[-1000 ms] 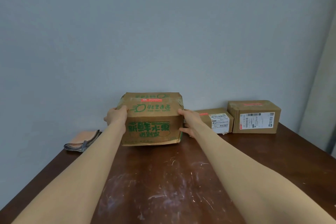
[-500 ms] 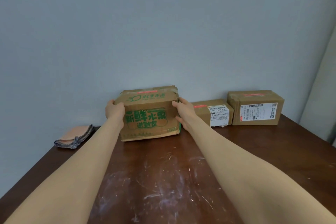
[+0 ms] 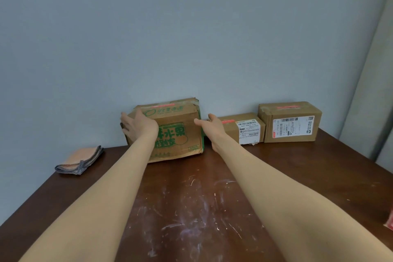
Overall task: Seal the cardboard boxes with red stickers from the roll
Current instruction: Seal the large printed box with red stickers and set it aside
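A cardboard box with green print (image 3: 180,127) stands at the back of the table against the wall, a red sticker (image 3: 164,105) on its top. My left hand (image 3: 139,125) lies over its front left corner, fingers spread on the cardboard. My right hand (image 3: 212,126) hovers just off the box's right side, fingers relaxed and empty. To the right stand a low box with a white label (image 3: 241,128) and a taller labelled box (image 3: 290,122), each with a red sticker on top. A bit of red (image 3: 390,220) shows at the right frame edge; I cannot tell what it is.
A folded orange cloth with a grey checked edge (image 3: 79,159) lies at the table's left rear. The dark brown table (image 3: 191,208) has pale scuff marks in its middle. A grey wall runs directly behind the boxes, and a pale vertical surface stands at the far right.
The green-printed box has been pushed back to the wall. My right hand has come off its side, and my left hand has slid onto its front left corner.
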A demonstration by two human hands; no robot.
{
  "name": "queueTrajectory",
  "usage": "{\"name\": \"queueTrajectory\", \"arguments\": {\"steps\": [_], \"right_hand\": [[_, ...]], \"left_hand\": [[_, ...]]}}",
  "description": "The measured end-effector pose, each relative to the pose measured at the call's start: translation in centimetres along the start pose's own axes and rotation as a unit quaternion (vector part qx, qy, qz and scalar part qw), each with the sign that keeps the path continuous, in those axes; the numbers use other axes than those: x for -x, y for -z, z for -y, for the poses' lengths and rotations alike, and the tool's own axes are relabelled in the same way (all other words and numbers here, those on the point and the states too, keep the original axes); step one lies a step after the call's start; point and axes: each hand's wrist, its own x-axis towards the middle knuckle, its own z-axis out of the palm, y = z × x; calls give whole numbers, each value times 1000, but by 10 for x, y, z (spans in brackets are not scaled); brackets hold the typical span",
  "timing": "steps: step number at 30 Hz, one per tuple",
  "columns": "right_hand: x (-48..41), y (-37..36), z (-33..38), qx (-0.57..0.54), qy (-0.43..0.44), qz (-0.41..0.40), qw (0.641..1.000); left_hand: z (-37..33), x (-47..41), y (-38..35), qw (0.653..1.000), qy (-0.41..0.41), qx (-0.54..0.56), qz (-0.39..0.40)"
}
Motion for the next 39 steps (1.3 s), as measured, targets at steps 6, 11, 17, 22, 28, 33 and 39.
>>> {"name": "queueTrajectory", "arguments": {"steps": [6,11,17,22,28,33,39], "right_hand": [[17,30,-2,145,8,-69,987],[35,57,-4,208,9,-98,973],[62,104,-3,236,2,-128,963],[86,138,-1,268,14,-148,952],[114,176,1,315,32,-164,934],[139,207,-2,362,40,-173,915],[190,228,-21,518,-135,-22,844]], "left_hand": [[-23,44,-13,985,-173,-24,-7],[-37,85,-25,965,-251,-8,73],[-53,143,-39,939,-302,-40,161],[-63,180,-55,929,-297,-24,221],[-74,226,-61,906,-326,-16,269],[-81,259,-62,892,-297,-33,340],[-64,303,-66,781,-202,-152,571]]}}
